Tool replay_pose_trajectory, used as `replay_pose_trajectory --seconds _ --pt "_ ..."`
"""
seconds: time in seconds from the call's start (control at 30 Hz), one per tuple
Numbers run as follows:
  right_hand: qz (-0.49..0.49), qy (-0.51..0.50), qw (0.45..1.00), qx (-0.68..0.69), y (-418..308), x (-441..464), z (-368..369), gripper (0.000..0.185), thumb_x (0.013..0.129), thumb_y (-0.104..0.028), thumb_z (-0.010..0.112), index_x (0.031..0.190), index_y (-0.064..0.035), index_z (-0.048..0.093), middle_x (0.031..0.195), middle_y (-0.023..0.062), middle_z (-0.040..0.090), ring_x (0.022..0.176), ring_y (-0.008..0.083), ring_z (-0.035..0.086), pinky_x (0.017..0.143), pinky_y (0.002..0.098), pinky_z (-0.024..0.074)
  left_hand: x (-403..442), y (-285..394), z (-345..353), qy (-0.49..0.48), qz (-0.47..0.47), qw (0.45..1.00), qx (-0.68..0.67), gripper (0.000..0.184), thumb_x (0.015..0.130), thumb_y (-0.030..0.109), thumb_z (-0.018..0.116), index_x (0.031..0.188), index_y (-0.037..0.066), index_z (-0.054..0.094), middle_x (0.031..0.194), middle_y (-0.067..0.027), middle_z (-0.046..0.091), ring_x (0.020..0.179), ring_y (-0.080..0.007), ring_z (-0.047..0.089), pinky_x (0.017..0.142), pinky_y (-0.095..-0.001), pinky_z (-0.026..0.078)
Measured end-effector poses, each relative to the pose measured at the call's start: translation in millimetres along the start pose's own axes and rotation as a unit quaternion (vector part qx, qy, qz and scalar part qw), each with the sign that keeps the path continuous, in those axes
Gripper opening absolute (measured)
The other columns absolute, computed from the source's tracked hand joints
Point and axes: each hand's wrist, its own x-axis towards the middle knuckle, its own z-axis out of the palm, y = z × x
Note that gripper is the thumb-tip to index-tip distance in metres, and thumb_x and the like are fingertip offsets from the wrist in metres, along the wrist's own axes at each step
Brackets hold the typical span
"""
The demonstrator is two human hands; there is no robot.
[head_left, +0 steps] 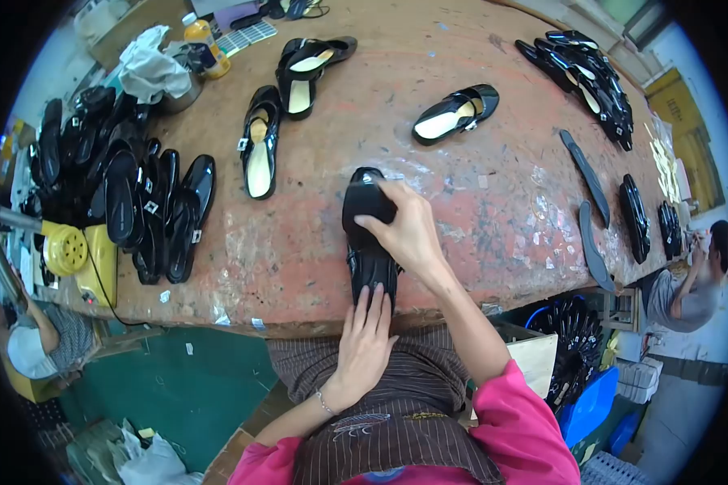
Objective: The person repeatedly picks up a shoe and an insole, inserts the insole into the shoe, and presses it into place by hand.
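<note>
A black shoe (374, 267) lies at the middle of the table's front edge, its toe pointing away from me. My left hand (366, 343) rests on its near end, fingers stretched out flat over the insole. Over the toe part, my right hand (400, 222) grips a dark flat piece (370, 202) between thumb and fingers; it looks slightly blurred. Beyond my hands lies a single black shoe (456, 114) with a pale insole. To the left of it are more black shoes (260, 149) with pale insoles.
Piles of black shoes stand at the left (125, 194) and far right (586, 77) of the table (315, 242). Two grey strips (586, 174) lie at the right. A yellow lamp (65, 249) and a bottle (206, 44) are at the left. Two other people sit beyond the table's sides.
</note>
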Motion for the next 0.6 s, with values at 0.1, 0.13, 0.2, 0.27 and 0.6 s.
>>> replay_pose_trajectory --seconds 0.1,0.13,0.2,0.27,0.6 --pt "-0.040 -0.088 0.995 -0.037 -22 -52 -15 0.025 0.068 0.006 0.068 0.091 0.0010 0.060 0.106 0.0232 0.060 0.104 0.0463 0.062 0.098 0.0501 0.0489 1 -4 16 -0.012 -0.016 1.000 0.016 0.070 0.087 0.018 0.071 0.145 -0.008 0.043 0.155 -0.0233 0.036 0.149 -0.0404 0.027 0.116 -0.0557 0.033" --pt "-0.109 -0.079 0.983 -0.127 -21 -69 -14 0.032 0.066 0.006 0.068 0.096 0.0001 0.060 0.116 0.0249 0.061 0.112 0.0481 0.061 0.108 0.0544 0.0430 2 -6 23 -0.017 -0.016 0.999 0.035 0.067 0.086 0.018 0.070 0.142 -0.009 0.046 0.152 -0.0226 0.040 0.149 -0.0402 0.029 0.115 -0.0561 0.034" --pt "-0.078 -0.121 0.968 -0.208 -21 -95 -10 0.036 0.071 0.002 0.066 0.105 0.0031 0.057 0.129 0.0271 0.061 0.127 0.0449 0.057 0.119 0.0567 0.0282 3 -6 25 -0.006 -0.001 0.999 0.041 0.062 0.084 0.017 0.067 0.139 -0.008 0.052 0.144 -0.0253 0.047 0.144 -0.0436 0.034 0.115 -0.0546 0.034" --pt "-0.079 -0.119 0.959 -0.246 -12 -98 -1 0.036 0.077 -0.001 0.062 0.112 0.0053 0.057 0.130 0.0269 0.062 0.130 0.0422 0.056 0.121 0.0560 0.0243 3 -6 26 0.005 0.006 0.999 0.048 0.060 0.083 0.016 0.066 0.137 -0.006 0.056 0.142 -0.0258 0.050 0.141 -0.0453 0.038 0.116 -0.0540 0.033" --pt "-0.031 -0.129 0.958 -0.256 31 -23 42 0.053 0.083 0.001 0.054 0.135 0.0093 0.053 0.126 0.0236 0.064 0.123 0.0364 0.060 0.122 0.0576 0.0227 14 -3 10 0.009 -0.019 0.997 0.077 0.055 0.089 0.021 0.068 0.135 -0.007 0.057 0.144 -0.0263 0.050 0.143 -0.0406 0.041 0.111 -0.0502 0.042"
